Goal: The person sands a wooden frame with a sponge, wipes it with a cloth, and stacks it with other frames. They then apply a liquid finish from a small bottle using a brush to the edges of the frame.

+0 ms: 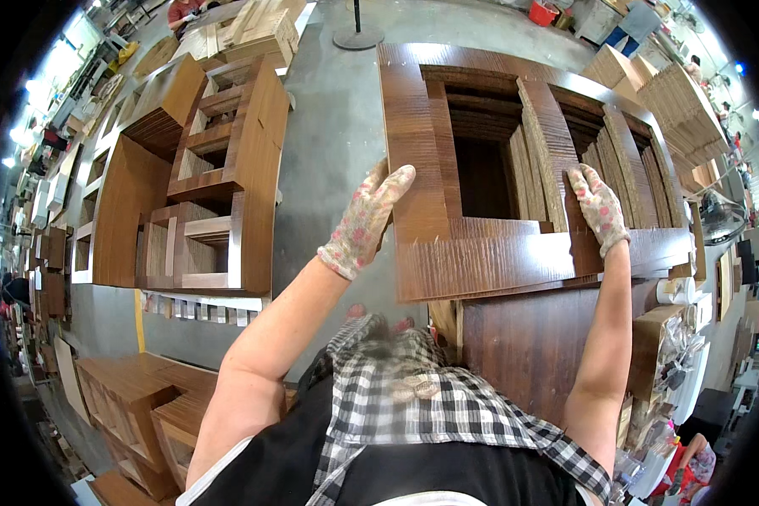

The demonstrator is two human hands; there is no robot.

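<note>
A dark brown wooden frame panel [489, 257] with several rectangular openings lies on top of a stack of similar panels. My left hand [367, 215], in a floral-patterned work glove, grips its left edge, with a finger or thumb over the top face. Farther right, my right hand [600, 207], in a matching glove, holds a crossbar between two openings. Its fingertips are partly hidden at the bar. Through the openings, the layered edges of the lower panels show. The top panel sits slightly askew over those beneath.
Brown cabinet frames [257, 177] stand to the left, with more cabinets [118, 388] at lower left. A dark wooden surface [514, 337] lies between me and the stack. Stacked boards [683, 110], a fan [721, 218] and a round stand base [358, 38] are around; other people work farther off.
</note>
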